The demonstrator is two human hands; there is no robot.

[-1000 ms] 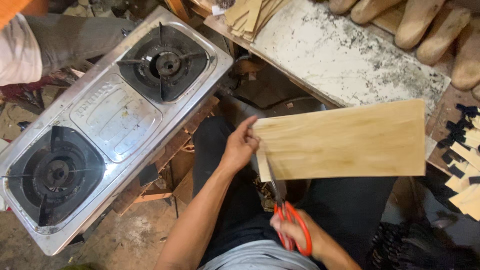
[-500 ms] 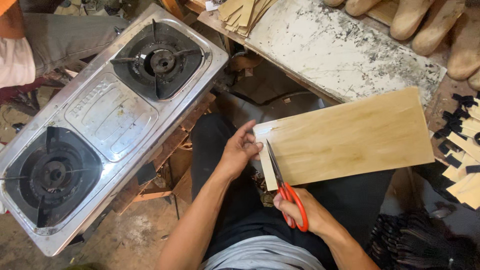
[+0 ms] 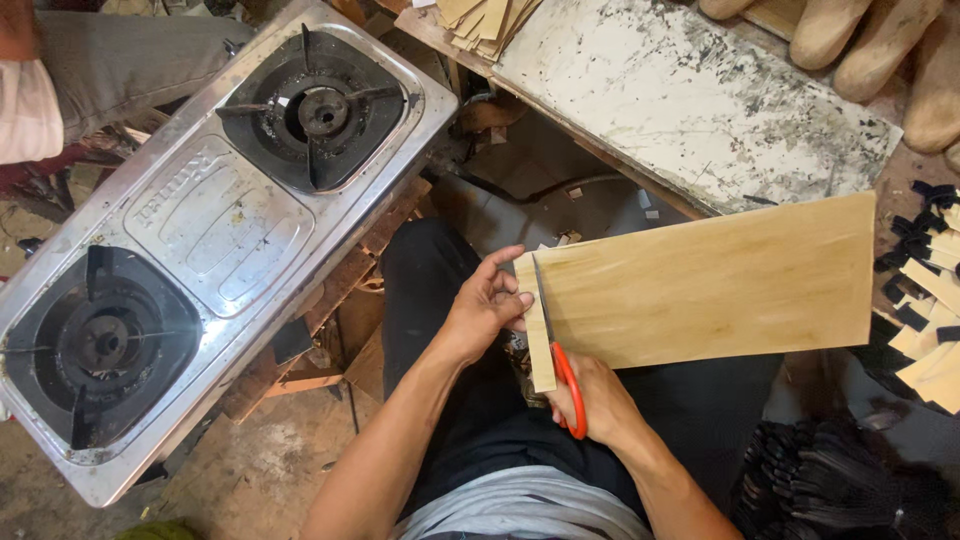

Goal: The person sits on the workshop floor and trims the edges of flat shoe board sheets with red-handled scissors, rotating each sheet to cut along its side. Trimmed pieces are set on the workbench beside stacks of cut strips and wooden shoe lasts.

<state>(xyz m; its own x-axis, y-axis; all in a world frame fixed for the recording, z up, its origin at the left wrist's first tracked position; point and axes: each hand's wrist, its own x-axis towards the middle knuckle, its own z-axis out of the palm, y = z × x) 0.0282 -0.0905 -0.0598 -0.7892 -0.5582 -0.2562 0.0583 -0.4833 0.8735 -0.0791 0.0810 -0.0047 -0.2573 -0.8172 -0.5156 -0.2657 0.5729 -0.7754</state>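
Observation:
A large tan sheet (image 3: 710, 280) lies across my lap. My right hand (image 3: 598, 402) grips red-handled scissors (image 3: 556, 345) whose blades run up through the sheet's left end. A narrow strip (image 3: 538, 335) is nearly separated there. My left hand (image 3: 485, 305) pinches that strip and the sheet's left edge near the top of the cut.
A two-burner steel gas stove (image 3: 210, 230) sits at the left on wooden boards. A stained white slab (image 3: 690, 95) lies beyond the sheet, with a stack of tan pieces (image 3: 485, 20) at its end and wooden shoe lasts (image 3: 860, 40) behind. Tan and black cut pieces (image 3: 930, 300) lie at the right. Another person's leg (image 3: 60, 60) shows top left.
The scissors have advanced up through the sheet, lengthening the cut. The strip now hangs more freely. My left hand shifted slightly up along the edge.

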